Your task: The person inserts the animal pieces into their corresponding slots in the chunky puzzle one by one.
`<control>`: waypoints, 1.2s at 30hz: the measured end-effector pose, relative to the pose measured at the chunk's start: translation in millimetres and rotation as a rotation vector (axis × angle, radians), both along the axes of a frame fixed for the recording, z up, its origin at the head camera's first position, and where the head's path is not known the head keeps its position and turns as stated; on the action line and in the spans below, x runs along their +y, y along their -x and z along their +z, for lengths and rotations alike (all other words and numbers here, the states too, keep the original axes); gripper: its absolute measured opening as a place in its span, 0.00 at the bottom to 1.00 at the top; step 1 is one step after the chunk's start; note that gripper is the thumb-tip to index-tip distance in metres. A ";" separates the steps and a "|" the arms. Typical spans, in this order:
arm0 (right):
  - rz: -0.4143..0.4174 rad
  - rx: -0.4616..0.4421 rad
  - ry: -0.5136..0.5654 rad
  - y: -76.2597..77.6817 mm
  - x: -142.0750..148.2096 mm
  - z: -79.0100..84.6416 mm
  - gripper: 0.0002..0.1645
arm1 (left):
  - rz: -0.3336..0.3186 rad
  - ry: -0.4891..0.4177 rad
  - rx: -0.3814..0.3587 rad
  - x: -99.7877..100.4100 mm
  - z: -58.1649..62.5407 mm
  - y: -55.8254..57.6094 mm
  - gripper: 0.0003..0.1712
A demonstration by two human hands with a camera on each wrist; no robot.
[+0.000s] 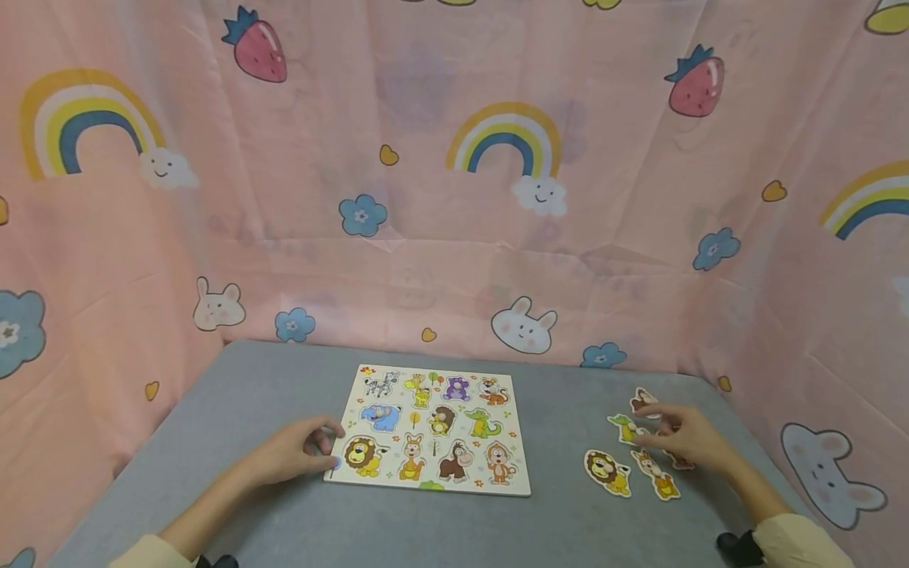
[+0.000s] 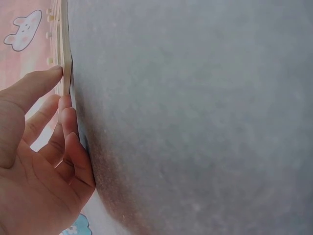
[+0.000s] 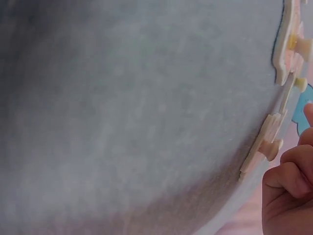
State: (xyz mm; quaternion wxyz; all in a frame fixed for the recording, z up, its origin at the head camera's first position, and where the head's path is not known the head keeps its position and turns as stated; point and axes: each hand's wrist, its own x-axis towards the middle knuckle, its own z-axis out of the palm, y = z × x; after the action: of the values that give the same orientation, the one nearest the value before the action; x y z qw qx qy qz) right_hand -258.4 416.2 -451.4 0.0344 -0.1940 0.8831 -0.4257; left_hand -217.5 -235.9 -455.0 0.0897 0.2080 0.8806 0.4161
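Observation:
A light wooden puzzle board (image 1: pixel 434 447) with pictures of animals lies on the grey table. My left hand (image 1: pixel 294 451) grips its left edge, thumb on top and fingers curled at the side, as the board edge (image 2: pixel 67 49) in the left wrist view shows. On the right, my right hand (image 1: pixel 692 436) hovers over loose animal pieces, thumb and index finger apart. Its fingertips overlap the gorilla piece (image 1: pixel 639 396) and come close to the crocodile piece (image 1: pixel 623 427). Nearer me lie the lion piece (image 1: pixel 607 473) and kangaroo piece (image 1: pixel 657 476). Another piece (image 1: pixel 683 463) is mostly hidden under the hand.
Small knobs stand up from the loose pieces, such as one wooden knob (image 3: pixel 271 149) in the right wrist view. More knobs (image 2: pixel 49 35) rise above the board. A pink patterned curtain (image 1: pixel 398 268) encloses the grey table (image 1: pixel 554 521) at the back and sides.

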 end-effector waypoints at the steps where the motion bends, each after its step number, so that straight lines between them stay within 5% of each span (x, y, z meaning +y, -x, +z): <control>1: -0.001 -0.001 -0.007 0.4 0.1 0.0 0.27 | -0.001 0.000 0.000 0.0 0.0 0.0 0.20; 10: -0.086 0.004 -0.117 6.1 -4.2 0.6 0.30 | -0.003 -0.004 -0.007 -0.1 0.7 0.3 0.20; 21: -0.110 0.074 -0.213 9.3 -13.5 1.0 0.15 | 0.002 0.004 0.004 -1.1 -0.5 1.3 0.20; 36: -0.199 0.034 -0.152 7.6 -18.5 4.4 0.15 | 0.002 -0.005 -0.013 0.0 0.6 0.6 0.20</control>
State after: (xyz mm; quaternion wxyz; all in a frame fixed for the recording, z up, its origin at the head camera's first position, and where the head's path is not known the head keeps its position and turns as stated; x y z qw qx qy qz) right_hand -266.0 397.7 -447.0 -0.0082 -0.1095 0.9283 -0.3553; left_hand -218.1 -235.9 -454.4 0.0945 0.2048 0.8792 0.4196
